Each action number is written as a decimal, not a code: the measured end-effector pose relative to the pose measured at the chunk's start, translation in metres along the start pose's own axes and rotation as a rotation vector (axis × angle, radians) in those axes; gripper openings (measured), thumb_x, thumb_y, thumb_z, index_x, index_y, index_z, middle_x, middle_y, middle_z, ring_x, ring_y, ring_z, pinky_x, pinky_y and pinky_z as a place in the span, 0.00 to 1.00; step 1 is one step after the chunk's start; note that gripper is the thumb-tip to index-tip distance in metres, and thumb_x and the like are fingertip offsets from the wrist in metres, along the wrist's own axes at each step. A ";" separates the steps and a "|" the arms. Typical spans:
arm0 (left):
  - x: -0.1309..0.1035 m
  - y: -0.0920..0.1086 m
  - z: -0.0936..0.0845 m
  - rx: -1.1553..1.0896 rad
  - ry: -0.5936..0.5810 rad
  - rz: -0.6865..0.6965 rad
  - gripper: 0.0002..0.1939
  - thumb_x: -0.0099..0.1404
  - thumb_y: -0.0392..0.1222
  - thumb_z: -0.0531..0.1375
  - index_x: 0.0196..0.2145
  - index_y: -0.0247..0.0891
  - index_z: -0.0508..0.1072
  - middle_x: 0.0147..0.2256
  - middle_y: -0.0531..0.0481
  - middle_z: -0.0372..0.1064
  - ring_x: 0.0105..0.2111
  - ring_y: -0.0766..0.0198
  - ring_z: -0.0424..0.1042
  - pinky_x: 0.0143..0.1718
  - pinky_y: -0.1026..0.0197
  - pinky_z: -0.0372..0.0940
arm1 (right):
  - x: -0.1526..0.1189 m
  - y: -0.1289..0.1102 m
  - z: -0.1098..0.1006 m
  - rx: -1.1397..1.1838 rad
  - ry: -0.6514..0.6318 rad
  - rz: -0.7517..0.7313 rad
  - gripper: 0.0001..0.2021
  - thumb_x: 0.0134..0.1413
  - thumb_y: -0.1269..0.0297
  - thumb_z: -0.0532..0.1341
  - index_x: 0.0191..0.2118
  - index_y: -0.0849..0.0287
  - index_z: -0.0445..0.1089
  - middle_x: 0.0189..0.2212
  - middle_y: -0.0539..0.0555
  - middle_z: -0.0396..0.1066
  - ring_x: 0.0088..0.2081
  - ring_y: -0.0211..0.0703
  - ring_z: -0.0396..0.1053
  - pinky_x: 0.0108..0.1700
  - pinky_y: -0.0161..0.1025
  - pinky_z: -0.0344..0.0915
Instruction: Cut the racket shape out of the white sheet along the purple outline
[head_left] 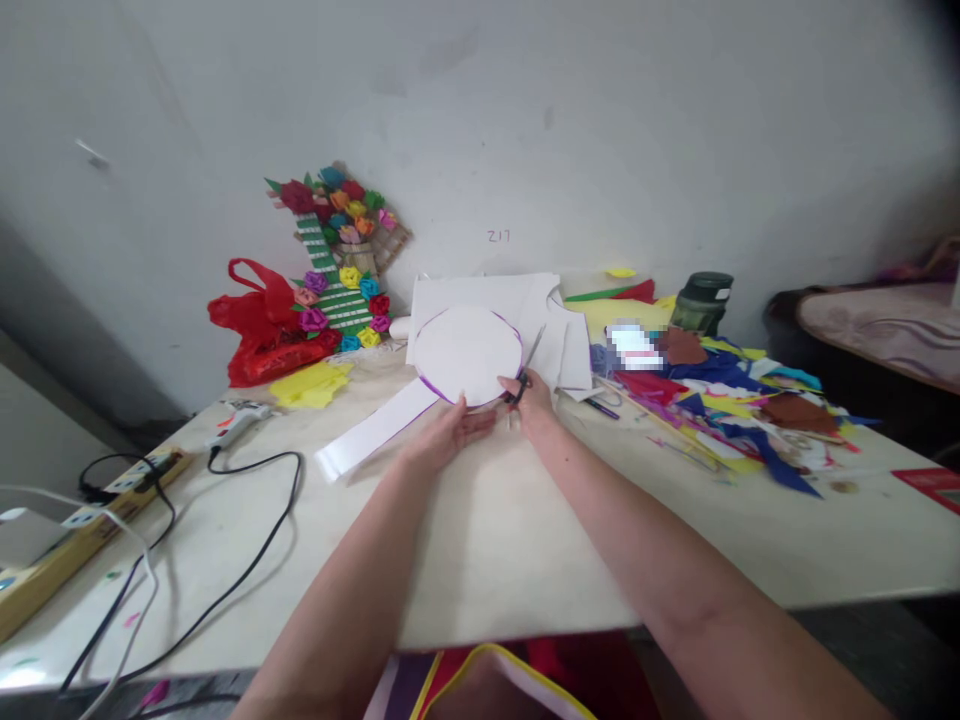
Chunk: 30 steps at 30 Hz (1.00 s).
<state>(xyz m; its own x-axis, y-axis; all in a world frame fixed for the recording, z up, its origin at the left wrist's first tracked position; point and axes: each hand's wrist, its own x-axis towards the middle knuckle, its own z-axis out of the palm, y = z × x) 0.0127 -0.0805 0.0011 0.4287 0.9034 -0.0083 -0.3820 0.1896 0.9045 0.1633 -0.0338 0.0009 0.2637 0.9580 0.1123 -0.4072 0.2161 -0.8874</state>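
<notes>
A round white paper piece with a purple line along its edge is held above the table. My left hand grips its lower edge, thumb on top and fingers beneath. In my right hand is a pair of scissors, fingers in the dark handles, blades pointing up and away beside the circle's right edge. Under the circle's left side lies a white paper strip edged in purple. Behind the circle are larger white sheets, one with a curved cut-out.
Paper flowers on a green-and-white stand and a red plastic bag are at the back left. Colourful scraps, a pen and a dark green bottle lie or stand right. Black cables and power strips occupy the left.
</notes>
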 end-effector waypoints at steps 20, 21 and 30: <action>-0.037 0.060 -0.024 0.644 0.415 -0.110 0.22 0.45 0.57 0.62 0.29 0.34 0.76 0.25 0.44 0.73 0.24 0.58 0.70 0.23 0.62 0.62 | 0.023 -0.008 -0.028 -0.002 -0.180 0.024 0.17 0.30 0.63 0.67 0.32 0.61 0.65 0.17 0.46 0.64 0.15 0.33 0.59 0.11 0.29 0.49; -0.035 0.055 -0.023 0.612 0.352 -0.133 0.20 0.46 0.56 0.63 0.28 0.34 0.76 0.24 0.44 0.73 0.23 0.57 0.70 0.23 0.62 0.61 | 0.023 -0.008 -0.026 0.001 -0.173 0.027 0.18 0.30 0.63 0.67 0.32 0.61 0.65 0.17 0.46 0.64 0.15 0.33 0.59 0.11 0.29 0.49; 0.002 0.018 -0.003 0.161 0.401 0.118 0.18 0.46 0.49 0.65 0.30 0.31 0.73 0.25 0.44 0.72 0.20 0.64 0.68 0.23 0.63 0.62 | -0.003 0.002 0.004 -0.050 -0.265 0.113 0.19 0.32 0.57 0.67 0.32 0.60 0.63 0.22 0.51 0.70 0.23 0.40 0.69 0.14 0.29 0.54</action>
<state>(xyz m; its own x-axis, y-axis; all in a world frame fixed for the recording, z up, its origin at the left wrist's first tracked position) 0.0039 -0.0742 0.0159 0.0267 0.9990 -0.0368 -0.2631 0.0425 0.9638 0.1578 -0.0357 0.0005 -0.0211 0.9927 0.1187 -0.3759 0.1022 -0.9210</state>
